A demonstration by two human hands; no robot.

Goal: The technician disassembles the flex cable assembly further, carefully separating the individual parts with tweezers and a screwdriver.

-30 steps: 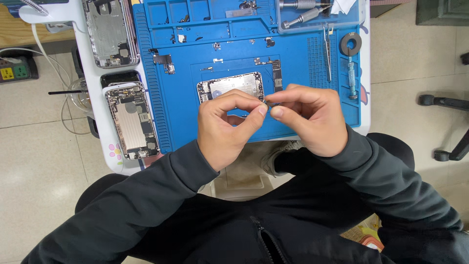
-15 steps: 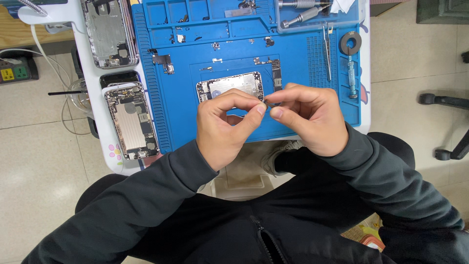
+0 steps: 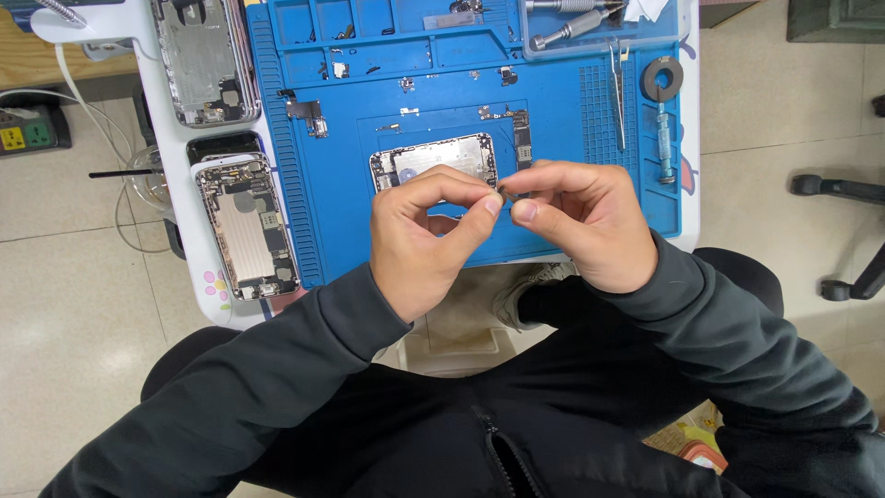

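Both hands up over the near edge of the blue work mat, fingertips pinched together on one tiny dark part. Left hand thumb and forefinger closed narrow on it from the left; right hand pinching the same part from the right. Part is too small to tell its kind. It sits in the air just above the lower right corner of the opened phone body lying mid-mat, not touching it as far as I can tell.

Mat covers most of the bench; the mat's near edge lies just beside the bench front edge, hands overhang it. Open room on the mat: bare strip left of the centre phone, another to its right up to the tweezers.

Counts: three phone bodies, one on the mat, two off it on the left bench strip, upper and lower. One tweezers, one dark ring, one blue-handled tool by the mat's right edge. One clear tray at top right with screwdrivers. Several loose small parts and brackets in the upper mat; exact number unclear.

Floor tile left and right of the bench, chair base far right.
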